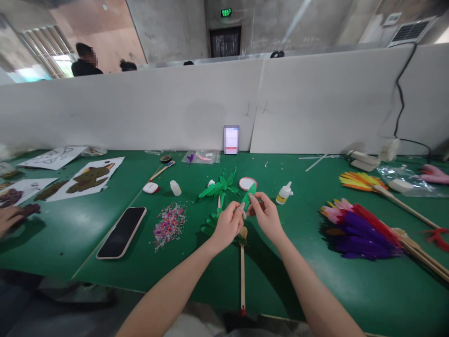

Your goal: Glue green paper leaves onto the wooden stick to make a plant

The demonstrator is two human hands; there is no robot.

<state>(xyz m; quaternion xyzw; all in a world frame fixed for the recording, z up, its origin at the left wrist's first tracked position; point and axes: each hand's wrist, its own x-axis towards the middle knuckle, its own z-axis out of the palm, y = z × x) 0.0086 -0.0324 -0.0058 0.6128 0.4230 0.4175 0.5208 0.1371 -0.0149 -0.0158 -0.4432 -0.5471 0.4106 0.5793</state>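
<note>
A green feather [249, 198] is pinched between my two hands above the green table. My left hand [229, 224] has its fingers closed on the feather's lower part. From the other side, my right hand [266, 216] grips it with closed thumb and fingers. Under my hands lies a wooden stick [242, 276] with a rounded upper end and a red tip at the bottom. More green feathers [220, 185] are bunched just beyond my left hand, and some lie partly hidden behind it.
Left of my hands are a pile of colored bits [170, 224], a phone [122, 232] and a small white bottle [175, 188]. A glue bottle [284, 194] stands to the right, before purple feather bundles [365, 234]. Another person's hand [9, 220] is at far left.
</note>
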